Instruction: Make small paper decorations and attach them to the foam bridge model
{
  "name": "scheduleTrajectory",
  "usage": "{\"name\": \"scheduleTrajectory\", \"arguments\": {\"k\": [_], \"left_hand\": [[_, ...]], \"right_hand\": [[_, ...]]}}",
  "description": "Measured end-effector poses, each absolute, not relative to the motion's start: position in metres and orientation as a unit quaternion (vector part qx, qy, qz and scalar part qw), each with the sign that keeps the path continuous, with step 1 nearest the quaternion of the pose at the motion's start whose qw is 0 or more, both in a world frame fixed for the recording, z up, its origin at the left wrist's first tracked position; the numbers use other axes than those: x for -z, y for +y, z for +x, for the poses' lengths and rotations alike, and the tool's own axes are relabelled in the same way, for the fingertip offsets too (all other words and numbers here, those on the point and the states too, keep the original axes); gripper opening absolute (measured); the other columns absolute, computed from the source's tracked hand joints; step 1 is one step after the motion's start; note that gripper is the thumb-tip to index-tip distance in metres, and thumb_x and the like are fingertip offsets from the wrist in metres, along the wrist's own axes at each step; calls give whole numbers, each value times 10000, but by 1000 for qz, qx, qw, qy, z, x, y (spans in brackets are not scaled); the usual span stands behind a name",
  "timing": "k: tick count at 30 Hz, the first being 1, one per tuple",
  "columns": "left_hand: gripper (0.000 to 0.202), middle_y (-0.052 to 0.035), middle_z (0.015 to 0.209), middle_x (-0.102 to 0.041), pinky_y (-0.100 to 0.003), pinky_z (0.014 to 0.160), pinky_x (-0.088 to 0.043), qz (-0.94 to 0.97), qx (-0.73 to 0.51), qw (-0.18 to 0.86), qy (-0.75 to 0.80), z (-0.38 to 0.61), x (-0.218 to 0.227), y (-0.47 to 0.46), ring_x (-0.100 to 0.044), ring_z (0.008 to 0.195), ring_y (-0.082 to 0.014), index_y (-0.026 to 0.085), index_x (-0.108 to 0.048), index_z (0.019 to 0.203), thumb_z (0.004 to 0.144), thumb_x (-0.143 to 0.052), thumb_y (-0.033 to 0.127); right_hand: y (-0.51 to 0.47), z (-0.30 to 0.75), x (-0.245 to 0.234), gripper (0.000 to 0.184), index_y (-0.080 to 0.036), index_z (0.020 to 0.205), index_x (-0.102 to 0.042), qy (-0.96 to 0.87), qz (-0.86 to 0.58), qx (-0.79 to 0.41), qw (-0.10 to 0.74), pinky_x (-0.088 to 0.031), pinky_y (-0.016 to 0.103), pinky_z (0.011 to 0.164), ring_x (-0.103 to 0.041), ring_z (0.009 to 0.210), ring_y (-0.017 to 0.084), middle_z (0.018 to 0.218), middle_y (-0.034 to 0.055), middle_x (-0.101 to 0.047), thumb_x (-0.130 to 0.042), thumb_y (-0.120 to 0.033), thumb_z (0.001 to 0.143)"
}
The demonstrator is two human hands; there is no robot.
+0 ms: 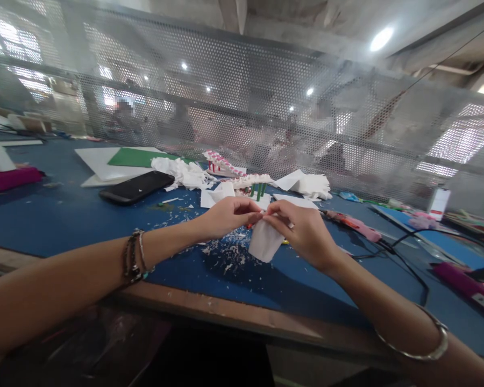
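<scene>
My left hand [228,216] is closed in a pinch, thumb and fingertips meeting my right fingertips over the blue table. My right hand [306,231] pinches the upper edge of a thin white piece of paper [265,244], which hangs down below the fingers. At that same top edge are my left fingertips; the exact spot they grip is partly hidden. Small white paper scraps [229,255] lie scattered beneath. Just behind the hands stand small white-topped pieces with green stems [259,191], and farther back are pink-and-white ones with red stems [221,161].
A black phone [137,187] lies left, near white paper strips [183,172] and a green sheet [135,157]. At right are a pink glue gun [355,226] with a black cable [411,269] and a purple power strip [465,287]. A perforated metal screen [242,97] stands behind the table.
</scene>
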State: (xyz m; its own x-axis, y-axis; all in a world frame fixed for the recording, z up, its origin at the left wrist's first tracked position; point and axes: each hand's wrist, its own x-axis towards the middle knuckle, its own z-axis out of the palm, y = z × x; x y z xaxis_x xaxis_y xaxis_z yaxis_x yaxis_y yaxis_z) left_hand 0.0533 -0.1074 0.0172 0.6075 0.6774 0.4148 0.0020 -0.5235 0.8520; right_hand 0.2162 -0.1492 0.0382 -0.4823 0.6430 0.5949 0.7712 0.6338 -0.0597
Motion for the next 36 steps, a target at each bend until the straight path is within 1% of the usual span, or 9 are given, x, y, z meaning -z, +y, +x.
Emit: {"name": "scheduleTrajectory", "arguments": {"k": [5, 9, 14, 19, 21, 23, 28, 31, 36], "left_hand": [[92, -2, 650, -545, -193, 548, -371, 779, -388, 448, 202, 53, -16, -107, -474, 591, -74, 118, -558, 720, 714, -504, 192], [101, -6, 654, -560, -184, 558, -394, 778, -397, 442, 206, 53, -15, -108, -488, 598, -71, 111, -568, 730, 715, -497, 181], [148, -33, 741, -603, -194, 614, -434, 805, -400, 398, 184, 53, -15, -112, -534, 664, -88, 111, -581, 805, 698, -538, 204], [154, -42, 712, -631, -204, 599, -443, 822, -423, 329, 195, 52, -16, -114, -555, 659, -105, 117, -607, 768, 707, -539, 241], [161, -45, 725, -642, -207, 592, -442, 809, -428, 355, 191, 52, -16, -113, -559, 659, -107, 117, -618, 769, 706, -538, 242], [151, -40, 720, -651, -200, 571, -434, 786, -428, 405, 189, 53, -15, -111, -559, 635, -99, 118, -629, 765, 690, -550, 223], [99, 3, 661, -659, -164, 545, -407, 729, -439, 486, 201, 53, -18, -109, -545, 589, -65, 147, -661, 709, 641, -589, 138], [112, 15, 645, -660, -165, 552, -404, 705, -450, 508, 206, 53, -20, -110, -540, 584, -62, 166, -672, 686, 633, -592, 108], [82, 15, 614, -633, -186, 565, -411, 701, -447, 518, 201, 51, -19, -109, -524, 570, -67, 166, -665, 644, 631, -595, 124]], "right_hand": [[-149, 219, -37, 156, -178, 748, -470, -859, -424, 111, 265, -315, 181, 438, -444, 439, 83, 541, -22, -513, -394, -300, 810], [-148, 220, -38, 172, -177, 726, -449, -857, -424, 110, 272, -299, 179, 427, -417, 424, 77, 523, -25, -487, -389, -313, 812], [-146, 219, -38, 187, -181, 696, -444, -851, -425, 99, 292, -302, 182, 436, -424, 431, 73, 521, -25, -486, -412, -332, 803], [-148, 217, -38, 192, -179, 661, -442, -846, -415, 71, 327, -299, 180, 432, -387, 412, 57, 481, -48, -443, -451, -328, 782], [-148, 217, -39, 185, -175, 655, -446, -844, -406, 30, 348, -298, 175, 429, -374, 419, 49, 483, -52, -436, -465, -314, 776], [-148, 219, -40, 182, -171, 658, -455, -842, -396, -32, 365, -290, 167, 412, -355, 417, 43, 479, -59, -420, -481, -315, 766], [-147, 220, -43, 167, -164, 679, -473, -816, -386, -177, 392, -284, 155, 380, -370, 431, 37, 523, -53, -435, -514, -315, 735], [-148, 219, -44, 145, -161, 687, -479, -800, -389, -211, 404, -286, 152, 379, -380, 436, 35, 539, -46, -464, -526, -294, 723], [-150, 213, -42, 133, -160, 679, -470, -782, -391, -224, 431, -248, 148, 358, -342, 413, 24, 514, -60, -441, -525, -273, 723]]}}
